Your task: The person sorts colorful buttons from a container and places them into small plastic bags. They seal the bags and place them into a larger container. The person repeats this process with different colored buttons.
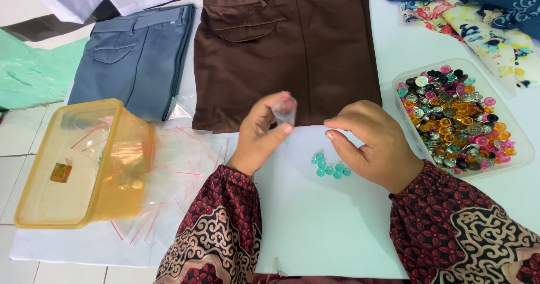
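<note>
My left hand (pixel 260 133) holds a small clear plastic zip bag (pixel 284 111) upright between thumb and fingers, above the white table. My right hand (pixel 372 144) hovers just right of it, fingertips pinched together; I cannot tell if a button is in them. Several teal buttons (pixel 330 166) lie in a small cluster on the white surface between and slightly below both hands. Both wrists wear dark red patterned sleeves.
A clear tray (pixel 520 149) full of mixed coloured buttons sits at the right. A yellow plastic container (pixel 79 166) lies tipped at the left on a pile of small clear bags (pixel 180 171). Brown trousers (pixel 287 48) and blue-grey trousers (pixel 135 59) lie behind; floral fabrics (pixel 478 19) top right.
</note>
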